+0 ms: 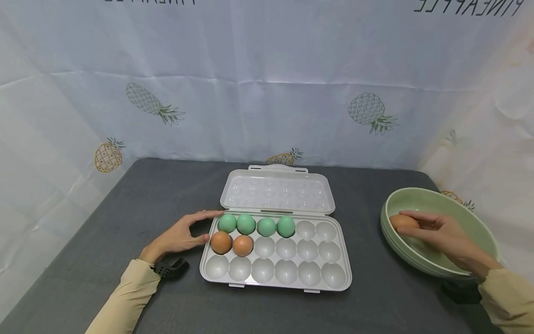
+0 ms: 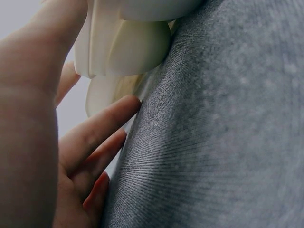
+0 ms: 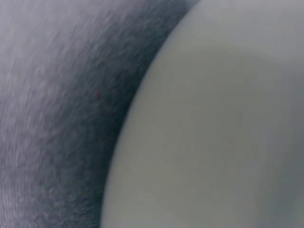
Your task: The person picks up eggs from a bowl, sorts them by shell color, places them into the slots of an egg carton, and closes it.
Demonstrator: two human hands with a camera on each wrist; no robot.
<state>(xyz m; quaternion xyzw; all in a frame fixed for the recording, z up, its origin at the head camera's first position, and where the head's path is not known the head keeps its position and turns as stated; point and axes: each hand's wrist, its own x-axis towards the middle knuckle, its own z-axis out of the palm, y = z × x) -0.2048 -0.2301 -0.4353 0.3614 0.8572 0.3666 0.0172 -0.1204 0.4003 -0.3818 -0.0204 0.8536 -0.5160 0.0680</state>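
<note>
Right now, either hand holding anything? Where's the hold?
The right hand holds a brown egg in the bowl, fingers curled over its top. The left hand holds nothing; it rests against the tray.

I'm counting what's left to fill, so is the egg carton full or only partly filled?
Partly filled. The egg carton lies open, holding four green eggs and two brown eggs; its other cups are bare.
</note>
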